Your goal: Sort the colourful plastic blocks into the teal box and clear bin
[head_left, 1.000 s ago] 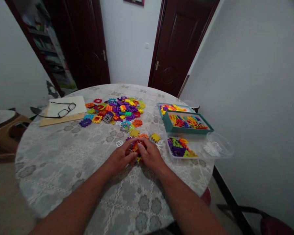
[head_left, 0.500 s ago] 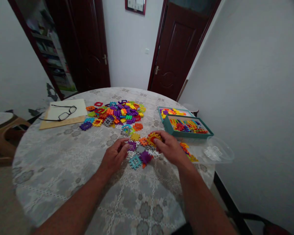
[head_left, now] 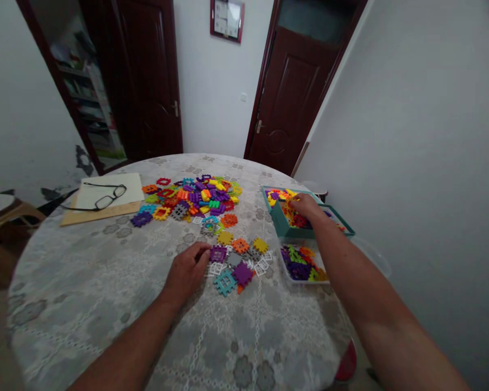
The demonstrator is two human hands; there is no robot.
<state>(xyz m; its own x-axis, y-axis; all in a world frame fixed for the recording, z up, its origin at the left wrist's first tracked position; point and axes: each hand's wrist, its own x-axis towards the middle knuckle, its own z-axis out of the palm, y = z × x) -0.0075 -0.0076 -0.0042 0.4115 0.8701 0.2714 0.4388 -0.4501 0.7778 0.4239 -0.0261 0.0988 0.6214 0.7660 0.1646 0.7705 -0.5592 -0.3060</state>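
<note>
My left hand (head_left: 187, 266) rests on the table with fingers half curled and thumb apart. Its fingertips are beside a purple square building piece (head_left: 218, 253) and hold nothing that I can see. Around that lie a teal piece (head_left: 225, 282), a solid purple piece (head_left: 243, 273), an orange piece (head_left: 240, 245), yellow pieces and white lattice pieces (head_left: 263, 265). My right hand (head_left: 305, 207) reaches over the green box (head_left: 297, 233), fingers closed on a yellow toothed building piece (head_left: 286, 209), mostly hidden among the box's colourful pieces.
A heap of mixed building pieces (head_left: 206, 195) lies toward the far side. At the left, glasses (head_left: 106, 201) rest on paper (head_left: 126, 184) over a board. A clear plastic tub (head_left: 286, 266) with pieces stands before the green box, partly behind my right forearm.
My right hand has moved right and away from me, from the loose pieces to the green box, carrying the yellow toothed piece. My left hand stays beside the purple piece.
</note>
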